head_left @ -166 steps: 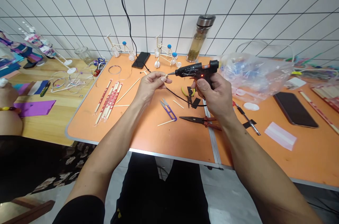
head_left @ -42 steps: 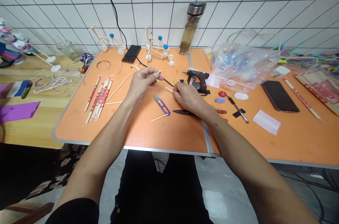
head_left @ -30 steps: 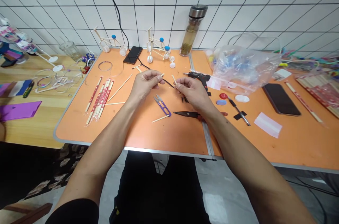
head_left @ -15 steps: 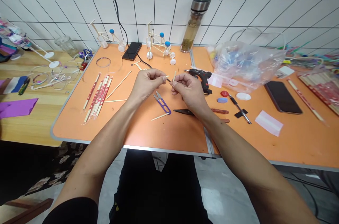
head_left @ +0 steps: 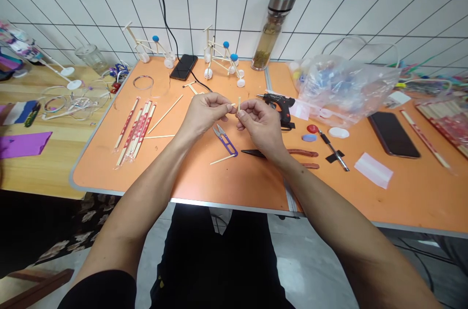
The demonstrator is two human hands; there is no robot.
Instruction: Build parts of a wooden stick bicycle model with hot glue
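Head view gives me a clear line on the fingers (head_left: 243,113) of the right hand (head_left: 261,124): they are pinched together on a thin wooden stick (head_left: 239,103), which stands upright in their grip. The fingers (head_left: 224,108) of the left hand (head_left: 206,114) are clamped on a short wooden stick (head_left: 233,105), its pale tip poking out just beside the upright one. Both hands are held up over the middle of the orange worktop (head_left: 219,187), nearly meeting.

Below them lie purple-handled thread snips (head_left: 225,141), with a loose stick (head_left: 221,160) beside them. Red-handled pliers (head_left: 302,152) lie to the right, and a black hot glue gun (head_left: 278,102) rests on its side just beyond the right hand.

Further right sits a clear plastic zip bag (head_left: 345,87), stuffed with white and blue pieces I can't make out through the film. Against the tiled wall stands a glass bottle (head_left: 269,43) with a steel cap, holding amber liquid and a dark mass of what look like tea leaves. Left of the worktop, on a wooden table (head_left: 44,163), I see a glass tumbler (head_left: 91,58), and its contents are too faint to tell. Paper-wrapped chopsticks (head_left: 133,126) lie in a bundle near the left forearm.
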